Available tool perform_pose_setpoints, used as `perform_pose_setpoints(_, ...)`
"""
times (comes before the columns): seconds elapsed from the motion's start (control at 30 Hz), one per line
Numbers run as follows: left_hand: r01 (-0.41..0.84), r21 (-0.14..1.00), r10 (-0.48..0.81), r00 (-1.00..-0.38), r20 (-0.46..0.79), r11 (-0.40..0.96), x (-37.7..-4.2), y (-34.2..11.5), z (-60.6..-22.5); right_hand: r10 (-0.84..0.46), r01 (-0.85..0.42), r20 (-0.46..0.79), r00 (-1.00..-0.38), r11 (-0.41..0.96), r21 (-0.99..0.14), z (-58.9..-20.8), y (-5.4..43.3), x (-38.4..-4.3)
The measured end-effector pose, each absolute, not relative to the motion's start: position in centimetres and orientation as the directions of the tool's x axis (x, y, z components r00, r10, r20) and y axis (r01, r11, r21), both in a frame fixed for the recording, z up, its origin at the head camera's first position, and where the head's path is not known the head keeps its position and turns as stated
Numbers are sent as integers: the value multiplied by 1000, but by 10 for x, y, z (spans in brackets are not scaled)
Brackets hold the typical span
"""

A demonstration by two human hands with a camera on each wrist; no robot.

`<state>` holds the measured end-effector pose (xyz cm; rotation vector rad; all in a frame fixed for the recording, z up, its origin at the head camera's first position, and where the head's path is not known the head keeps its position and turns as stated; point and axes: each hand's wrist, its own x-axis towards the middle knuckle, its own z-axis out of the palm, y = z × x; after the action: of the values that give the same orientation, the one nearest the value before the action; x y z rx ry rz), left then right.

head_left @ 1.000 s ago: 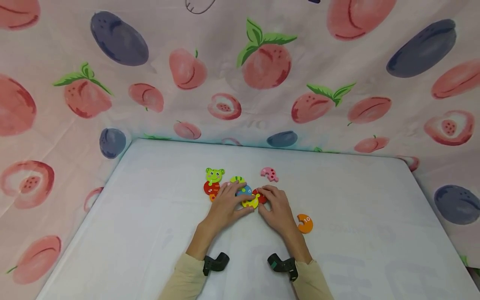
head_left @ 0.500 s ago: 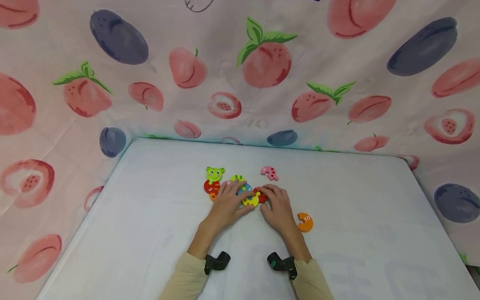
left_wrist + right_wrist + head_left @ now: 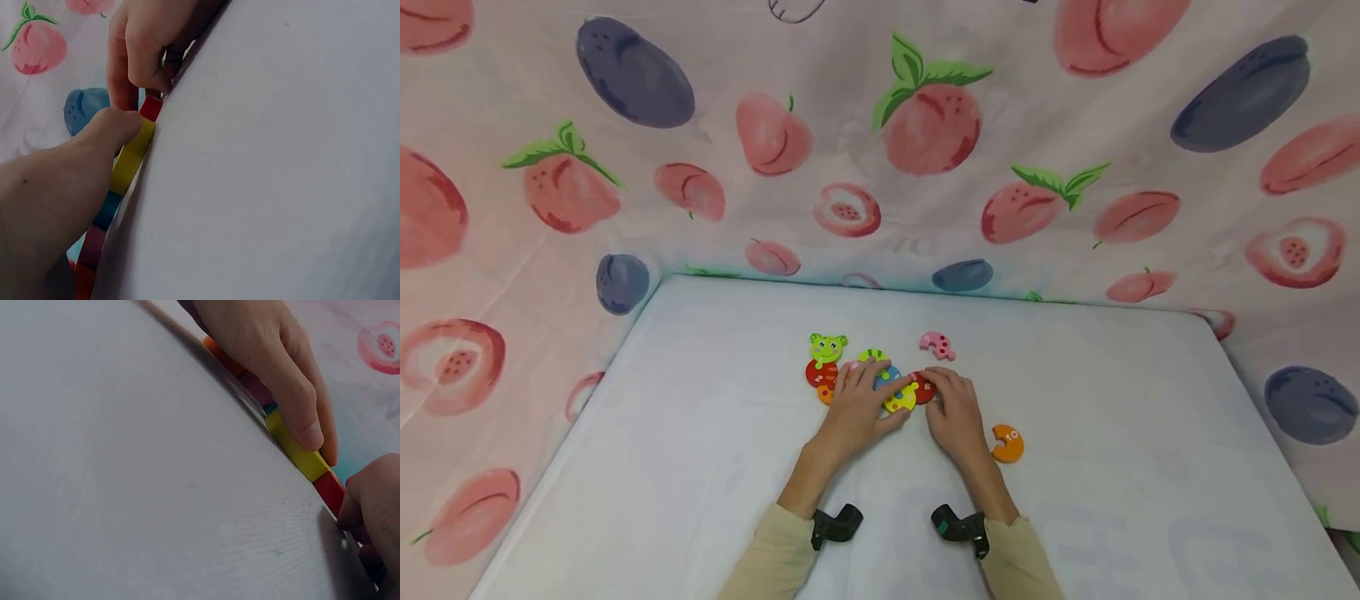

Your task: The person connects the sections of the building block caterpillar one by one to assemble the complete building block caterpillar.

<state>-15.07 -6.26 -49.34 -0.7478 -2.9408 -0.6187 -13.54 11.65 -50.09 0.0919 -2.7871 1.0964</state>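
Observation:
A caterpillar number puzzle lies on the white table, its flat pieces joined in a wavy chain. At its left end is a green head (image 3: 827,348), followed by a red piece (image 3: 820,374) with a 2. My left hand (image 3: 853,417) lies spread over the middle of the chain and hides part of it. Its thumb touches the edge of the yellow piece (image 3: 134,156). With thumb and fingers my right hand (image 3: 957,417) pinches the red piece (image 3: 925,389) marked 8, which sits against the yellow one. In the right wrist view this red piece (image 3: 329,490) adjoins the yellow side.
A pink piece (image 3: 937,345) lies loose beyond my right hand. Beside my right wrist is a loose orange piece (image 3: 1008,443) marked 10. Behind the white table (image 3: 1120,400) hangs a fruit-printed cloth (image 3: 1060,125). Each wrist wears a black camera.
My right thumb has shifted slightly right, away from the yellow piece, and more of the red piece shows. The left hand stays in nearly the same place over the chain.

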Motion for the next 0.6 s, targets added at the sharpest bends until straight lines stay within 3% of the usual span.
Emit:
perform_pose_setpoints(0.23,436,369,418,-899,132,821,-151,-60,-494,50,-73,158,-986,724,-686,-501,117,-138)
perform_pose_setpoints(0.6,436,385,415,-899,139,814,-150,-59,-494,12,-42,107,-994,870,-490,-503,117,-138)
